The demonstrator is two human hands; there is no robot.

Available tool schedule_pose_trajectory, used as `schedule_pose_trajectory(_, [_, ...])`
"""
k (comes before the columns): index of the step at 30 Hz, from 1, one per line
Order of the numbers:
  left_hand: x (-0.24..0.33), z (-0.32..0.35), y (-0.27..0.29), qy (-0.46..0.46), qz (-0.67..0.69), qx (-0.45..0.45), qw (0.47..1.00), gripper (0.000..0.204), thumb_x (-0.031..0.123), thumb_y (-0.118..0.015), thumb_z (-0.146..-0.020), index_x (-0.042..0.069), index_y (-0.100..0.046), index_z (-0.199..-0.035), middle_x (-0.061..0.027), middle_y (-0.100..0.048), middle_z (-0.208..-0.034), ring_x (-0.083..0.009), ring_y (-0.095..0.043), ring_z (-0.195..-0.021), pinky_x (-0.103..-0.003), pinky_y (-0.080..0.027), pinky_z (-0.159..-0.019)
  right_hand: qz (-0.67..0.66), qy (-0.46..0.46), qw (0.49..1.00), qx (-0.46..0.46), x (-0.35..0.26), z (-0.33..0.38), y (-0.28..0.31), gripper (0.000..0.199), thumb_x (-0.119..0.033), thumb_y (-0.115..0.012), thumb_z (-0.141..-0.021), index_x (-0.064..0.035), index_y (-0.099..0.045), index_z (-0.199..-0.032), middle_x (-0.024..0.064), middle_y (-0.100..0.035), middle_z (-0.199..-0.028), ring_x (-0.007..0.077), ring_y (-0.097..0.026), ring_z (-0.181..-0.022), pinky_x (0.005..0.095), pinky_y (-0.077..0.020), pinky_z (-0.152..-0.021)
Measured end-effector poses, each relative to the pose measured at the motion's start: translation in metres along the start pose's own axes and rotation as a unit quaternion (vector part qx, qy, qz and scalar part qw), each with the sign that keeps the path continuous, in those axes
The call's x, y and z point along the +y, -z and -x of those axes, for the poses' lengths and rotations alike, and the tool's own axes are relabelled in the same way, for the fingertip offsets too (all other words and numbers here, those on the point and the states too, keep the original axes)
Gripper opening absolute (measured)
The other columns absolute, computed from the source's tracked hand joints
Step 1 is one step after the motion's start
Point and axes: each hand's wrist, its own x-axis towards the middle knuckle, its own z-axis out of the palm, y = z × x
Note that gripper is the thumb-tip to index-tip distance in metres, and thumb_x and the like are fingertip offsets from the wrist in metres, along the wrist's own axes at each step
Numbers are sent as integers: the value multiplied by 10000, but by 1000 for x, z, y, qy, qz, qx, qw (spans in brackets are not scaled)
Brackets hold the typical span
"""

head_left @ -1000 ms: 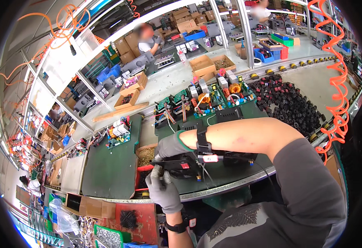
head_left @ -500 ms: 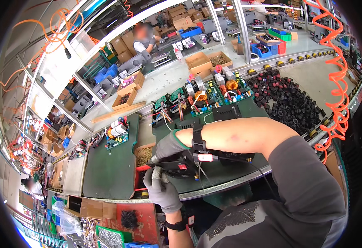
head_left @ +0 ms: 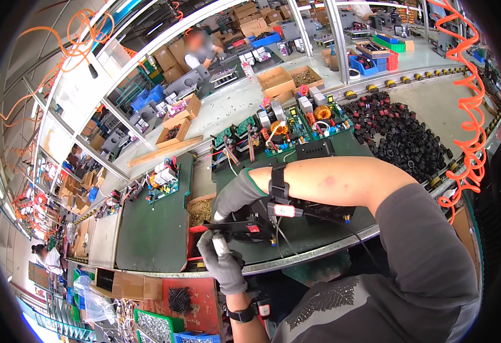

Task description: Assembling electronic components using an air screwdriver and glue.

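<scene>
A black panel (head_left: 236, 228) with a small red patch stands on edge on the green work surface, a black assembly behind it. My right hand (head_left: 236, 197), in a grey glove, reaches across from the right and is closed on the panel's far side, most fingers hidden behind it. At the panel's near left corner, my left hand (head_left: 223, 260), also gloved, is closed with its fingertips pressed together against the edge; whatever is between them is hidden. Grey and black cables (head_left: 285, 243) trail from the assembly beside my right wrist.
Circuit boards (head_left: 279, 131) with copper coils line the far side. A heap of black plastic parts (head_left: 410, 143) lies to the right. Left of my hands are a box of small brass-coloured parts (head_left: 201, 211) and a red bin (head_left: 197, 230). An orange coiled hose (head_left: 470, 120) hangs at right.
My left hand has shifted slightly up and left along the panel's edge. The right hand has moved slightly; it stays on the panel, which has hardly moved.
</scene>
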Motion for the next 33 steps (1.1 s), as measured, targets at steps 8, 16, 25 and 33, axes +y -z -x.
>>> schedule_pose_trajectory(8, [8,1,-7,-114,-21,19,993,359,74,-719,-899,38,-591,-1233,-65,-608,-1068,-144,-598,-859,-275,-509,-800,80,54,995,-23,17,-20,-1,570,-485,-450,-995,6,-599,-1242,219,-642,-1203,387,-599,-1079,470,-454,-952])
schedule_pose_trajectory(16, [14,-1,-1,81,103,-37,991,516,253,-766,-873,43,-518,-1275,-89,-631,-1126,-128,-610,-726,-255,-480,-545,44,7,999,19,11,-11,-1,448,-351,-453,-1006,12,-609,-1218,204,-672,-1114,384,-633,-999,453,-480,-881])
schedule_pose_trajectory(25, [24,-4,1,105,29,-66,992,399,177,-669,-953,48,-481,-1279,-89,-610,-992,-165,-636,-775,-282,-524,-620,44,66,995,-57,13,-11,3,565,-479,-425,-997,20,-617,-1180,213,-663,-1133,366,-612,-952,436,-455,-892])
schedule_pose_trajectory(33, [22,0,-4,-3,-27,-21,999,381,217,-736,-902,46,-575,-1201,-90,-654,-1072,-157,-618,-900,-302,-512,-802,37,24,998,-53,3,-2,2,485,-409,-459,-1005,9,-636,-1175,170,-671,-1161,275,-595,-982,410,-440,-933])
